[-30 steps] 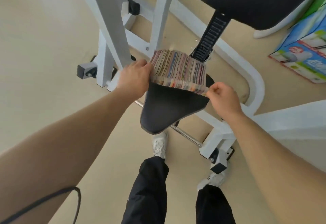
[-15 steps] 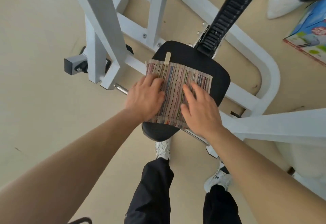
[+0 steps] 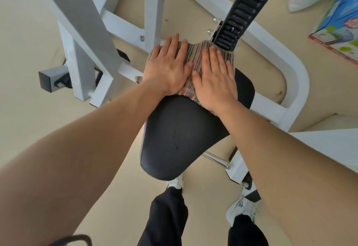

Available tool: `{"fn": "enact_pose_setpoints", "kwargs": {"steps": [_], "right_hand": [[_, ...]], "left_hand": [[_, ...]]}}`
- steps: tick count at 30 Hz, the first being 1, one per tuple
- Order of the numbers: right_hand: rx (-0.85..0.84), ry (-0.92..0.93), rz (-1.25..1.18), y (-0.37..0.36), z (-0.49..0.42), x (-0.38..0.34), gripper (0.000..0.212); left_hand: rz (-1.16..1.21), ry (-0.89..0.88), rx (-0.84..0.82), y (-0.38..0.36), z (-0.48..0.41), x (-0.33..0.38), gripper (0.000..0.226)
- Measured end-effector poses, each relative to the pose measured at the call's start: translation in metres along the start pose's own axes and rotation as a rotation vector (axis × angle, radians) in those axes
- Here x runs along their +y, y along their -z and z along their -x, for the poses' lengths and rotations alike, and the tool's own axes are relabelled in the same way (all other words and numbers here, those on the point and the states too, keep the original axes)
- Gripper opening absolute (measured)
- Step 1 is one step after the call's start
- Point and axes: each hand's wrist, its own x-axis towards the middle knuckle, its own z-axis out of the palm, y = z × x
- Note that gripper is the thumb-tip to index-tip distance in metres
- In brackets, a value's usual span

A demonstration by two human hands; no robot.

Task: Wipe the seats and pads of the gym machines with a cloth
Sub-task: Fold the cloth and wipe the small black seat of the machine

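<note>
A black padded seat (image 3: 178,139) of a white gym machine fills the middle of the view. A striped multicoloured cloth (image 3: 194,59) lies on the far end of the seat, close to the black ribbed adjuster bar (image 3: 242,11). My left hand (image 3: 168,69) presses flat on the cloth's left half with fingers straight. Beside it my right hand (image 3: 213,79) presses flat on the right half. Most of the cloth is hidden under both palms.
White frame tubes (image 3: 81,38) rise at the left and a curved white base tube (image 3: 296,83) runs at the right. A colourful box (image 3: 341,24) lies on the beige floor at far right. My legs and white shoes (image 3: 240,209) stand below the seat.
Both hands first held the cloth by its edges, then laid it flat and pushed it away from me to the far end of the seat. The camera came closer.
</note>
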Motion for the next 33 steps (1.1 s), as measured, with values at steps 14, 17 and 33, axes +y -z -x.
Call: {"fn": "enact_pose_setpoints", "kwargs": {"steps": [14, 17, 33], "right_hand": [[-0.117, 0.338, 0.092, -0.01, 0.129, -0.016, 0.067], [-0.051, 0.234, 0.065, -0.008, 0.086, -0.01, 0.066], [-0.055, -0.347, -0.18, -0.016, 0.137, -0.002, 0.075]], "left_hand": [[0.061, 0.004, -0.045, -0.021, 0.169, 0.021, 0.063], [0.056, 0.037, -0.006, -0.016, 0.12, 0.019, 0.064], [-0.034, -0.276, -0.19, -0.005, 0.097, 0.049, 0.065]]}}
